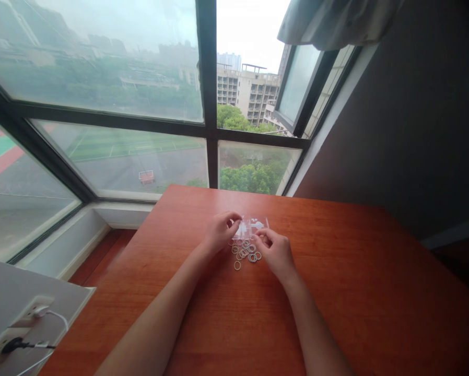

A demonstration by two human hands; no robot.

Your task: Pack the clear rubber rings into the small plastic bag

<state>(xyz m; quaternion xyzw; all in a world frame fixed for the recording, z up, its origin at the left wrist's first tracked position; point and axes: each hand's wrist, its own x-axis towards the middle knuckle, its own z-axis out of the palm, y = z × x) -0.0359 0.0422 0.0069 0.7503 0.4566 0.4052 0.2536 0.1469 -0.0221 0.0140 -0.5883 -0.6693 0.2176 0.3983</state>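
Between your two hands, on the wooden table (336, 292), sat a small clear plastic bag (250, 227), with a loose cluster of small rings (245, 251) just below it. Your left hand (220, 231) pinched the bag's left edge, probably to steady it; your right hand (276, 251) had its fingertips closed at the bag's lower right corner, beside the rings, though whether it gripped a ring was too small to tell. Bare tabletop lay all round, its edges well apart from both hands.

Wood table (336, 271), big window (140, 130), dim, perhaps grey wall (414, 130).
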